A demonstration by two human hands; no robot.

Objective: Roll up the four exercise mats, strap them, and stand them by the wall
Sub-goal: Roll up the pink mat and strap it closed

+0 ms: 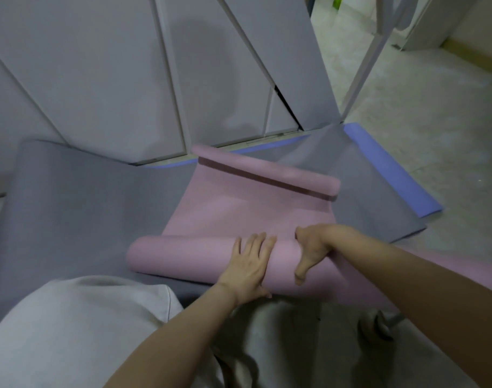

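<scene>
Lying on grey mat (85, 197), pink mat (239, 208) half rolled; blue mat (393, 169) mostly covered. Left hand (252, 264) flat on roll, fingers straight, no grip. Right hand (313, 247) grip curled over roll, fingertips hidden. Roll's right end behind forearm.

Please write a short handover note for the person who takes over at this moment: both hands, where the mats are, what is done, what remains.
The left hand lies flat on the rolled part of the pink mat. The right hand curls over the same roll.
The pink mat is partly rolled and its far end curls up. It lies on a grey mat, and a blue mat is underneath.
Done: no mat is finished, and no strap is in view.
Left: finish this roll, strap it, do the others, stand all by the wall.
</scene>
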